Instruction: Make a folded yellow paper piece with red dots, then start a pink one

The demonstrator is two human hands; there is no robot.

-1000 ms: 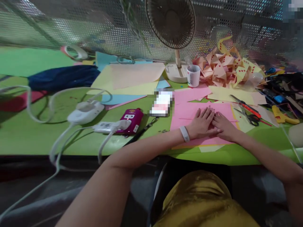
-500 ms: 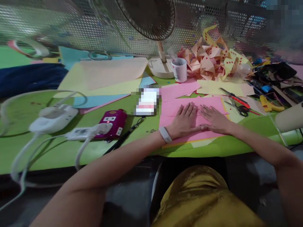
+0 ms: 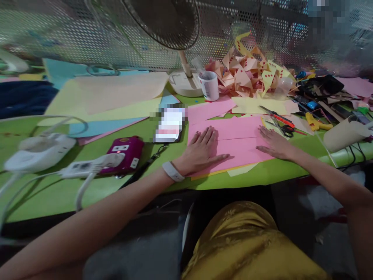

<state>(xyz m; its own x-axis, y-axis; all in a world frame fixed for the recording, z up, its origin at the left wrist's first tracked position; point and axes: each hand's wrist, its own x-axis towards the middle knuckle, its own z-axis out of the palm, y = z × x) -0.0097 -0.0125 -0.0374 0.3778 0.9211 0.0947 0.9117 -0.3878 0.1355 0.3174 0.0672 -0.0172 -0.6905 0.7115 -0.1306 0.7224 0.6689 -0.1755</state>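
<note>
We see both hands lying flat on a pink paper sheet (image 3: 236, 142) that rests on the green tabletop (image 3: 52, 190), near its front edge. Our left hand (image 3: 201, 149) presses on the left part of the sheet, the fingers spread and the grip released, nothing held in it; a white band (image 3: 173, 171) is around this wrist. Our right hand (image 3: 272, 143) lies on the right edge of the same sheet, also flat and with released grip, well apart from the left hand. A fold line runs across the sheet between the two hands. Under the sheet, a yellow edge shows at the front. Just beyond the right hand lie scissors (image 3: 279, 123) with red and black handles. Behind the sheet stand a white cup (image 3: 210, 86) and the foot of a fan (image 3: 183, 83), and beside them a heap of folded paper shapes (image 3: 250, 76) with red dots. To the left of the sheet we see a purple device (image 3: 126, 152) and a white power strip (image 3: 90, 167) with cables
</note>
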